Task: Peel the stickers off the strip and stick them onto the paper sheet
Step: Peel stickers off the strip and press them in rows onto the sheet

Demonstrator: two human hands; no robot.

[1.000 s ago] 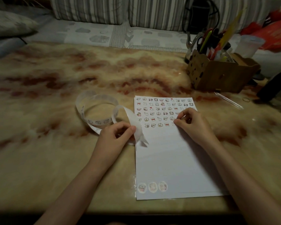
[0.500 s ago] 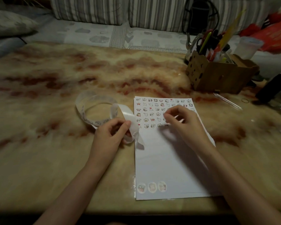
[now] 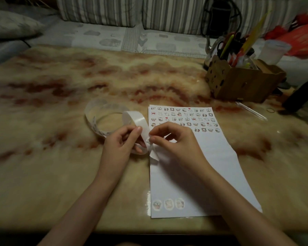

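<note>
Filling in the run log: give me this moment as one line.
phase: peeling | left hand: holds strip | right hand: pinches sticker on strip | paper sheet: top rows filled

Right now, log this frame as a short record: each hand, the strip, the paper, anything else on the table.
left hand: holds the strip
right hand: pinches a sticker at the strip's bend
strip: curls in a loop on the table, left of the paper
paper: flat; rows of small stickers at the far end, three round stickers at the near left corner
other: box of pens far right
</note>
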